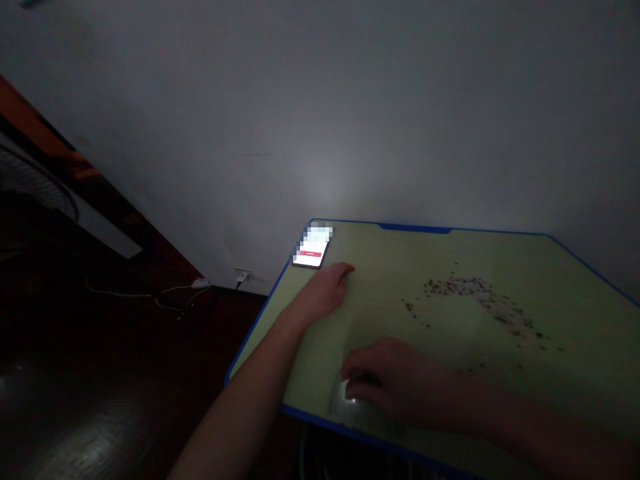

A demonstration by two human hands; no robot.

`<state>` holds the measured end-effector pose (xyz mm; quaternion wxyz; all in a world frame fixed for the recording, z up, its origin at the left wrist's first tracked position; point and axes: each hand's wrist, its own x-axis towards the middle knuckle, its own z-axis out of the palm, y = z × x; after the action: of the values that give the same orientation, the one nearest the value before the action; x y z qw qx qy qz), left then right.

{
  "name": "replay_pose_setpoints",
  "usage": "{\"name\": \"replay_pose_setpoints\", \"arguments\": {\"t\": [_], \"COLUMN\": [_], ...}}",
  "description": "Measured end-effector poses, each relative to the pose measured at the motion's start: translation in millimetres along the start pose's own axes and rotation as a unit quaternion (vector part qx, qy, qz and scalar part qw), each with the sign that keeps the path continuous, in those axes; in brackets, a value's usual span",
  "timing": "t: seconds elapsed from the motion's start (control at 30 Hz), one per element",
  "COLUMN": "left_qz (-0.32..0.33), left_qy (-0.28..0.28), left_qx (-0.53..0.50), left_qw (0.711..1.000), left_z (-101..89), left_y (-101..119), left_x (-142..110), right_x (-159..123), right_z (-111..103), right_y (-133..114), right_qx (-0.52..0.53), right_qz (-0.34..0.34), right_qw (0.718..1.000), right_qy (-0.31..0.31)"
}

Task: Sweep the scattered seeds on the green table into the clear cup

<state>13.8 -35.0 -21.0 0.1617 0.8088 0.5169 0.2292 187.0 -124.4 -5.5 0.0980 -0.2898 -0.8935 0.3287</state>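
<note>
My left hand (330, 288) rests on the light green tabletop (380, 287), just in front of a lit phone (311, 250). Its fingers stretch toward the right, and nothing shows in them. Near the table's front edge, my right hand (390, 375) is closed with thumb and fingers around a pale, partly see-through object (344, 403), whose kind I cannot make out in the dim light. Beyond my right hand lies a scattered heap of small dark and pale bits (480, 293), like seeds or grains. A few stray bits lie apart from the heap.
The table has a blue edge (415, 229) and stands against a grey wall (320, 133). At the left are a wall socket with a plug (243, 277), white cords (170, 290) on the dark floor, and a fan (40, 183).
</note>
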Motion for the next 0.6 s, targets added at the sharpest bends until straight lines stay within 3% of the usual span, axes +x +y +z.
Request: {"name": "replay_pose_setpoints", "arguments": {"t": [0.37, 0.47, 0.6], "left_qz": [0.004, -0.001, 0.001], "left_qy": [-0.007, -0.007, -0.010], "left_qx": [-0.001, -0.002, 0.005], "left_qw": [1.000, 1.000, 1.000], "left_z": [-0.3, -0.2, -0.8], "left_y": [0, -2, -5], "left_x": [0, 1, 5], "right_x": [-9, -15, -47], "right_z": [4, -18, -72], "right_y": [-11, -10, 16], "right_qx": [0.003, 0.007, 0.022], "right_qz": [0.002, 0.015, 0.103], "right_qw": [1.000, 0.998, 0.965], "right_qy": [0.029, 0.067, 0.241]}}
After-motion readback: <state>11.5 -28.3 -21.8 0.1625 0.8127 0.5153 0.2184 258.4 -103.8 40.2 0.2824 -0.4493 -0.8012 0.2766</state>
